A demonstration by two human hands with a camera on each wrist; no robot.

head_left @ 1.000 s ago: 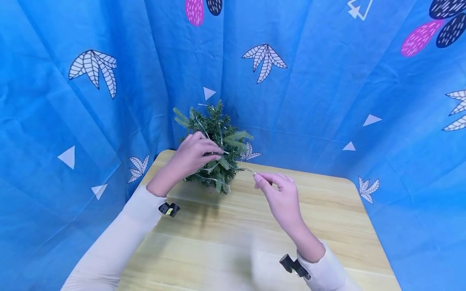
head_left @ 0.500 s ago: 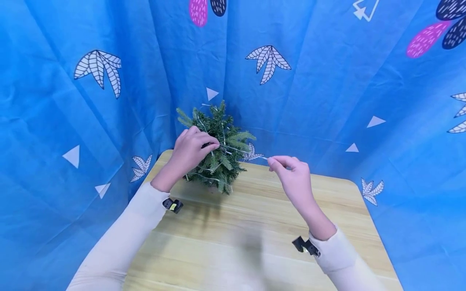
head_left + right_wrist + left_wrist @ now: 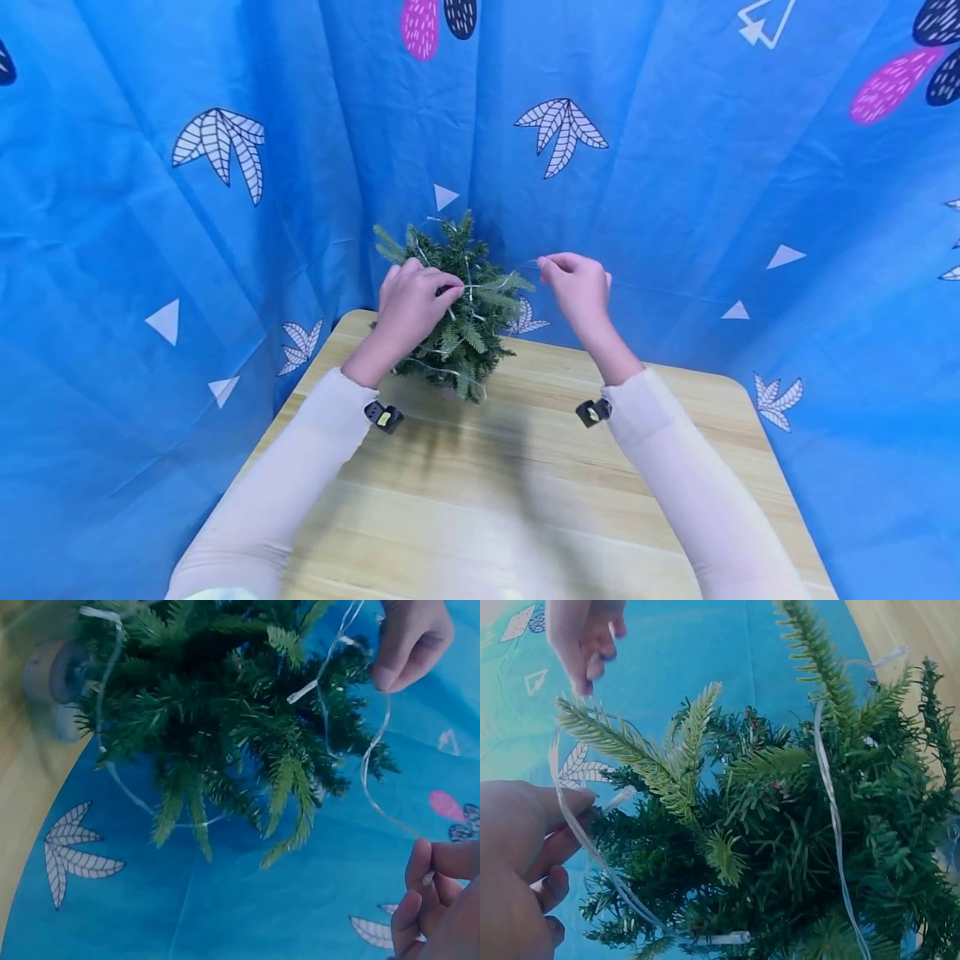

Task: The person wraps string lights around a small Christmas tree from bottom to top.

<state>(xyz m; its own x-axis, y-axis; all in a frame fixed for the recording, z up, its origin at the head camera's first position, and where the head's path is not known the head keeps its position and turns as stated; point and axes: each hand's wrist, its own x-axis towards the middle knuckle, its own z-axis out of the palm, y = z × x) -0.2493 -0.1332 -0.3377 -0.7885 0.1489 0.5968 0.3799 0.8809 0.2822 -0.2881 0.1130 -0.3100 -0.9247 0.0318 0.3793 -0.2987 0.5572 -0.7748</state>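
Observation:
A small artificial Christmas tree stands at the table's back left, wound with a clear string of lights. At its left side my left hand pinches the light string between thumb and finger, close against the branches. To the right of the treetop, my right hand is raised off the table and pinches a farther stretch of the string. In the right wrist view the wire hangs in a loose curve between both hands. A small bulb shows at the right fingertips. The left hand hides part of the foliage.
The pale wooden table ends at rounded back corners. Blue patterned cloth hangs close behind and to the left. The tree's round wooden base appears in the right wrist view.
My right hand has swung out to the right, then risen and come back in above the table, drawing the string upward. My left hand has shifted slightly up, keeping beside the tree.

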